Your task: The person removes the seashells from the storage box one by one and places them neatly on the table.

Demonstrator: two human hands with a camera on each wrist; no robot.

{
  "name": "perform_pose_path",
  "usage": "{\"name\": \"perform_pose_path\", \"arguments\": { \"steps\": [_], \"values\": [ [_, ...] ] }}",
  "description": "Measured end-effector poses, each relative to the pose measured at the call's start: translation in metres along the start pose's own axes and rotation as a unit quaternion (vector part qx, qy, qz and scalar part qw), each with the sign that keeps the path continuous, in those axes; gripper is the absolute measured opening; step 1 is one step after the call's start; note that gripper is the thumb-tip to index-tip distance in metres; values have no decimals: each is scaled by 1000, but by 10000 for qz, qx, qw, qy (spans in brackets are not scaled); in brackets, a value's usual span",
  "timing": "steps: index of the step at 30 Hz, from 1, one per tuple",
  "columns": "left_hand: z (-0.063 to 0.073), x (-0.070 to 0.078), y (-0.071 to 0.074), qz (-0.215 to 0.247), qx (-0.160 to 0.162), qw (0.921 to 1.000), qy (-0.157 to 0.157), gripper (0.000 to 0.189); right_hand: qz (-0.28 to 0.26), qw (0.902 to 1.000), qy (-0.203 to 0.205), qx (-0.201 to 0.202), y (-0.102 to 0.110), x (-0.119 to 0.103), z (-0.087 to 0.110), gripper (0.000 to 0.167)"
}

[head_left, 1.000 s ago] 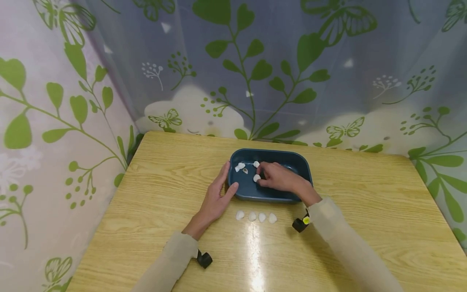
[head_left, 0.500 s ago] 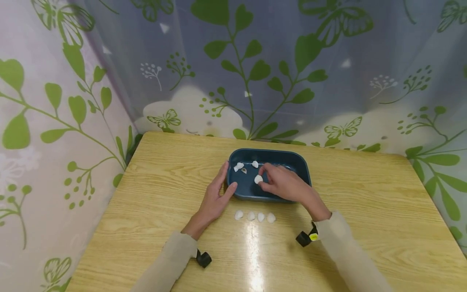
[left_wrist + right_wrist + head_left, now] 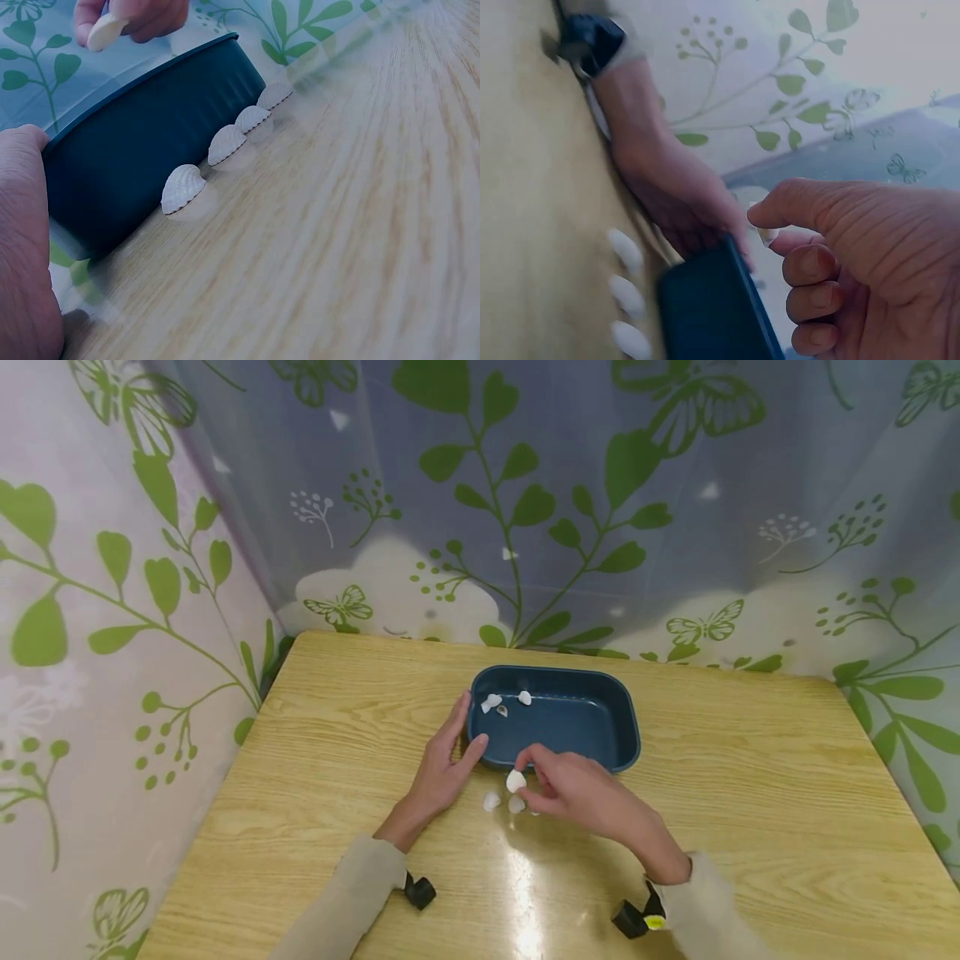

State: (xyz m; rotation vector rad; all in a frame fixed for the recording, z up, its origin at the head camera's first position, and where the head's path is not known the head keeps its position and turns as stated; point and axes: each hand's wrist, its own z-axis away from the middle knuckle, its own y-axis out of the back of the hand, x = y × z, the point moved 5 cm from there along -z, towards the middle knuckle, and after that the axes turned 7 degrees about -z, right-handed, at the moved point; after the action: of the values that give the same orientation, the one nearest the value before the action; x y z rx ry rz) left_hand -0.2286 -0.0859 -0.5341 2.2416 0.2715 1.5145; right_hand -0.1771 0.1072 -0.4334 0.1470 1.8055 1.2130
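Between its thumb and forefinger, my right hand [image 3: 573,793] pinches a white seashell [image 3: 515,781] above the table, just on the near side of the dark blue basin [image 3: 555,735]. Straight fingers of my left hand [image 3: 442,772] rest against the basin's left end, with the thumb at its near left corner. A row of several white ribbed seashells [image 3: 225,145] lies on the table along the basin's near side. In the head view my right hand hides part of this row. More shells [image 3: 491,702] lie inside the basin at its left, one of them brownish [image 3: 502,711].
The wood-grain table [image 3: 360,710] carries the basin near its back edge. Behind and to the left hang curtains [image 3: 337,527] printed with green leaves and butterflies. Each wrist bears a small black camera [image 3: 420,893].
My right hand has lifted a seashell out of the basin and brought it toward me, over the near rim to the row. My left hand has stayed at the basin's left end.
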Motion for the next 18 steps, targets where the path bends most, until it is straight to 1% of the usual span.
{"name": "perform_pose_path", "arguments": {
  "steps": [4,7,12,15,18],
  "values": [
    [0,-1,0,-14,6,10000,39,70,39,9998,188,-65,-19,-5,7,25],
    [0,-1,0,-33,22,10000,39,70,-71,9995,221,-219,-35,-4,11,25],
    [0,-2,0,-56,21,10000,61,70,-270,9984,1,-489,-60,3,11,21],
    [0,-2,0,-49,-15,9999,110,70,-132,9984,-167,-530,-70,6,11,17],
    [0,-2,0,-33,-41,9999,137,70,163,9983,-201,-525,-79,6,11,15]
  ]
}}
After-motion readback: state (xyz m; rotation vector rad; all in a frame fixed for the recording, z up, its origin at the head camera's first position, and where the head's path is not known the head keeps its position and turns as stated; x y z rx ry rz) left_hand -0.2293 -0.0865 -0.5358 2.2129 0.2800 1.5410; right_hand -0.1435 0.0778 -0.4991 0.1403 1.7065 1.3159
